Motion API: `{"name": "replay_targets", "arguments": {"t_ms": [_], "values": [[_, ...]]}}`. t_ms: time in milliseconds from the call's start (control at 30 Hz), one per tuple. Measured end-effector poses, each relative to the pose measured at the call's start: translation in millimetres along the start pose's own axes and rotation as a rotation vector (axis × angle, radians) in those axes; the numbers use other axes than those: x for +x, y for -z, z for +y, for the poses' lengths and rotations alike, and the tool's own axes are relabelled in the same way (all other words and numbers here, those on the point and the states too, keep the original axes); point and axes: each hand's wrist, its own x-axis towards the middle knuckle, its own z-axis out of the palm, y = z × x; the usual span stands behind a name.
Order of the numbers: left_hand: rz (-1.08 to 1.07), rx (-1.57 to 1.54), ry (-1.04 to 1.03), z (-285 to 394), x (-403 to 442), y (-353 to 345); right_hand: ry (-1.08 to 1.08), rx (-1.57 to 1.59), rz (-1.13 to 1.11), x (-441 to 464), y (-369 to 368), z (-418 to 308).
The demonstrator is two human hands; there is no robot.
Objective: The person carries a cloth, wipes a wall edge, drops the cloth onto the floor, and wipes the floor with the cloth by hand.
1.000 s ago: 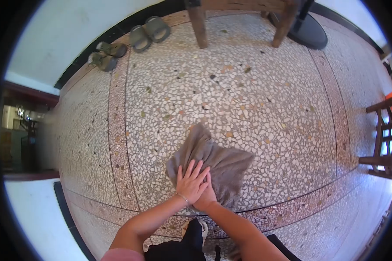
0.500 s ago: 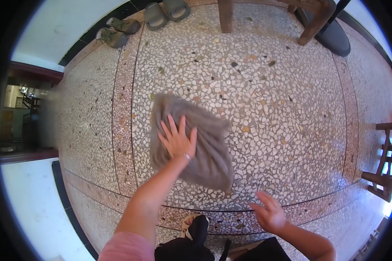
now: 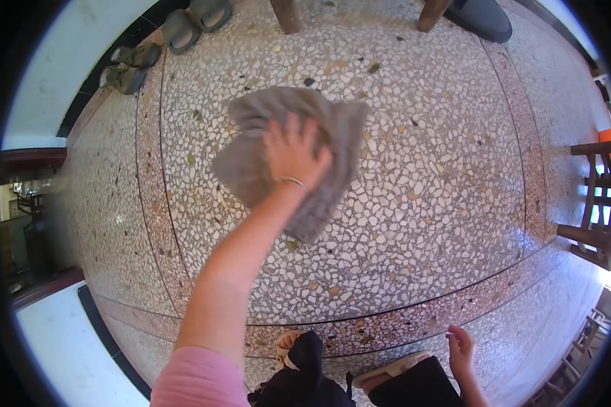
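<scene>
A grey-brown cloth [image 3: 251, 169] lies crumpled on the speckled stone floor, its edges folded and slightly blurred. My left hand [image 3: 295, 152] presses down on the middle of it, palm down with fingers spread, and a thin bracelet [image 3: 293, 182] circles the wrist. Low on the right, my right hand [image 3: 461, 347] hangs beside my knee, apart from the cloth, with loosely bent fingers and nothing in them.
Grey slippers [image 3: 195, 24] and a pair of worn shoes [image 3: 129, 68] stand along the left wall. Wooden furniture legs [image 3: 285, 15] and a dark rounded base [image 3: 482, 20] are at the far side. On the right is a wooden chair [image 3: 594, 203]. My sandalled foot [image 3: 286, 342] is below.
My left hand and the cloth have moved forward across the floor, and the cloth has turned and bunched up. My right hand has drawn back toward the lower right.
</scene>
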Motion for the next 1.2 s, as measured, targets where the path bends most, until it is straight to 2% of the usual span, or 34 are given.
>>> {"name": "replay_targets", "arguments": {"t_ms": [67, 133, 200, 367, 500, 600, 667, 800, 867, 967, 1033, 1133, 1200], "values": [[-0.065, -0.097, -0.174, 47, -27, 10, 0.069, -0.003, 0.023, 11, -6, -4], [-0.119, -0.182, -0.289, 76, -59, 13, -0.030, 0.233, 0.054, 19, -17, -17], [-0.184, -0.243, -0.387, 89, -98, 12, 0.008, 0.158, -0.018, 23, -27, -26], [-0.338, -0.378, -0.619, 63, -226, 15, 0.201, -0.002, -0.154, 29, -45, -31], [-0.355, -0.337, -0.694, 25, -283, 13, 0.194, 0.028, -0.182, 30, -50, -29], [-0.303, -0.263, -0.601, 20, -259, 7, 0.151, 0.005, -0.214, 31, -44, -37], [-0.352, -0.208, -0.483, 23, -215, 20, 0.188, 0.098, -0.192, 31, -44, -27], [-0.154, -0.167, -0.271, 42, -122, 18, 0.189, 0.050, -0.215, 22, -34, -20], [-0.086, -0.152, -0.204, 56, -73, 13, 0.098, 0.025, -0.214, 11, -27, -26], [-0.064, -0.128, -0.155, 80, -4, 9, 0.091, 0.143, -0.140, -1, -24, -10], [-0.131, -0.128, -0.004, 97, 24, 10, 0.101, 0.167, -0.100, -9, -16, -24], [-0.016, -0.104, -0.024, 120, 11, -7, 0.159, 0.118, -0.059, -15, -8, -34], [-0.060, -0.055, -0.216, 142, -28, 8, 0.228, 0.062, -0.046, -14, -7, -36]]}}
